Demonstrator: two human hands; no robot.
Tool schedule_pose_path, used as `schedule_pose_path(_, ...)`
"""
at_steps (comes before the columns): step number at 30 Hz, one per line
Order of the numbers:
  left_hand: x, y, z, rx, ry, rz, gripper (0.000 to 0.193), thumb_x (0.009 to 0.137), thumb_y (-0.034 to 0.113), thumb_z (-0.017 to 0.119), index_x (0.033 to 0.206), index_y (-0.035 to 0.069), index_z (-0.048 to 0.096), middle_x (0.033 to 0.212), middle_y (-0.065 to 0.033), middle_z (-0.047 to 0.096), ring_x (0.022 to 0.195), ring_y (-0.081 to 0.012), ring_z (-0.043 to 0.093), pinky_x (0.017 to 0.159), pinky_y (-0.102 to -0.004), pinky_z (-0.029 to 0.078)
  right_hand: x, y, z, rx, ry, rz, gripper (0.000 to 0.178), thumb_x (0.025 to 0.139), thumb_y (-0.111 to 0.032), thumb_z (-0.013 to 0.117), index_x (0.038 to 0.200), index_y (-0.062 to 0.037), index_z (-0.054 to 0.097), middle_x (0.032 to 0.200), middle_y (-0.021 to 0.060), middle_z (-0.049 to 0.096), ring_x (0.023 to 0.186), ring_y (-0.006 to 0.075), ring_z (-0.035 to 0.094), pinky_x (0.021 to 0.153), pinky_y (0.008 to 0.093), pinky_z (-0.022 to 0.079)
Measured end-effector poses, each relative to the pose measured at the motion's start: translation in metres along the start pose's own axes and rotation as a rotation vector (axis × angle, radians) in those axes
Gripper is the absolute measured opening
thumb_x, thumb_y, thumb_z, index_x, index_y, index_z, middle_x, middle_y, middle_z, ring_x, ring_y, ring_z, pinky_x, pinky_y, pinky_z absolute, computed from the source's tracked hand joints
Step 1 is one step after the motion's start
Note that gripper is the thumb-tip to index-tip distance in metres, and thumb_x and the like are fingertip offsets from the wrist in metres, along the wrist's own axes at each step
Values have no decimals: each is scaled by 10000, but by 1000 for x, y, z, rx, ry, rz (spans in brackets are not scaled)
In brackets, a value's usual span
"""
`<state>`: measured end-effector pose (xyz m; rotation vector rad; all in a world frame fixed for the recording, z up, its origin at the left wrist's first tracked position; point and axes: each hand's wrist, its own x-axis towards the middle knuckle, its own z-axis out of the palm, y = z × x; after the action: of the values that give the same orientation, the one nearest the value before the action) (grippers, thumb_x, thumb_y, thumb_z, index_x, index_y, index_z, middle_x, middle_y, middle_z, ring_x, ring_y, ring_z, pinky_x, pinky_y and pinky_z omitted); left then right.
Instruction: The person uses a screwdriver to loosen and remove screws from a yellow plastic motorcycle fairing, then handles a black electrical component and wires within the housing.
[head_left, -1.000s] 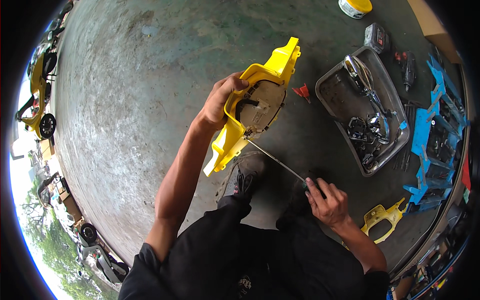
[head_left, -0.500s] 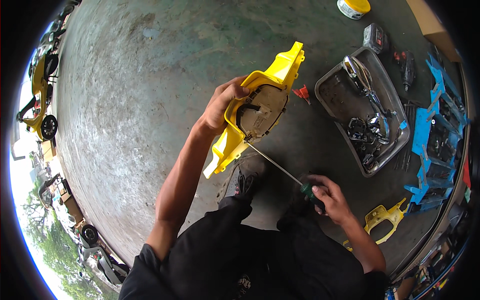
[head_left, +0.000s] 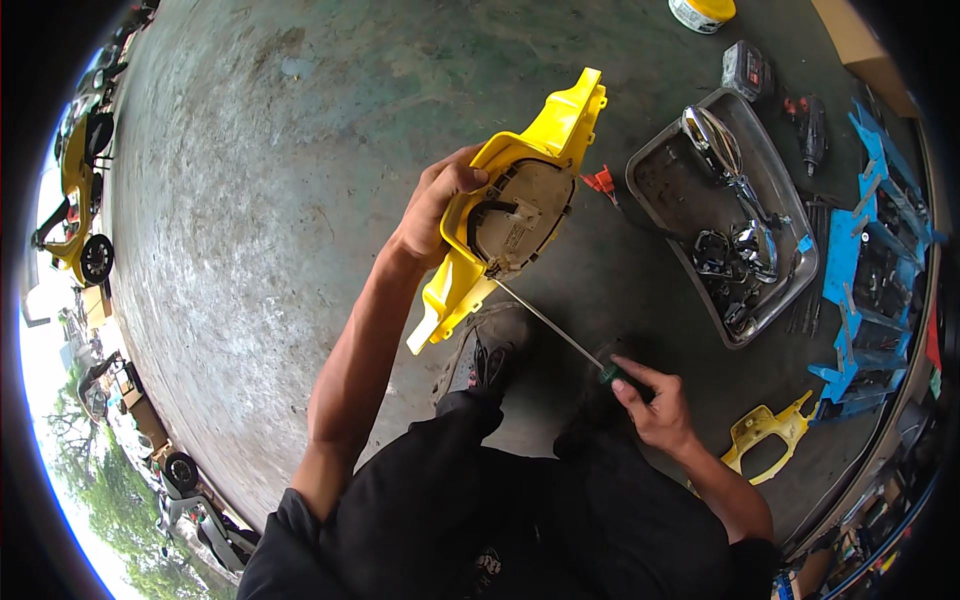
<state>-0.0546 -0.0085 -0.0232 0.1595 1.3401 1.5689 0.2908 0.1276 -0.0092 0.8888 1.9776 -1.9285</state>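
Note:
My left hand (head_left: 432,212) grips the edge of a yellow plastic motorcycle handlebar cover (head_left: 565,120), its thumb over the rim. The cover is held up at a slant above my shoes. Set into its middle is a beige-backed instrument unit (head_left: 508,235) with a short black strip across it. In my right hand (head_left: 655,408) is a screwdriver (head_left: 550,324), its dark green handle between thumb and forefinger. Its long thin shaft runs up and left, with the tip at the lower edge of the instrument unit. Whether the tip sits in a screw is too small to tell.
To the right lies a metal tray (head_left: 727,345) of chrome parts, beside a red connector (head_left: 600,181). Beyond are a power drill (head_left: 812,135), a grey case (head_left: 747,70), a yellow-lidded tub (head_left: 702,14) and blue racks (head_left: 850,260). Another yellow cover (head_left: 750,430) lies near my right forearm.
The cover and my left hand have risen slightly and tilted a little. My right fingers have shifted on the screwdriver handle, with thumb and forefinger now stretched further along it.

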Motion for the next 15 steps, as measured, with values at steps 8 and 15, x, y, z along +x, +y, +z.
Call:
schedule_pose_path(8,1,-2,-2,90,-3,6,687,807,331,566,1371,-58,519,1194,-205,643,1038,-262,651,915,-352,533,2,-21,-6,618,-126,454,356,935,-159,692,1223,34,612,926,97,648,581,129,580,536,256,480)
schedule_pose_path(15,1,-4,-3,117,11,30,708,799,320,568,1388,-66,504,1218,-215,635,1054,-267,649,931,-355,530,-4,-7,3,-822,223,-561,388,838,-117,743,1220,-93,683,1001,137,672,674,269,640,603,336,564)
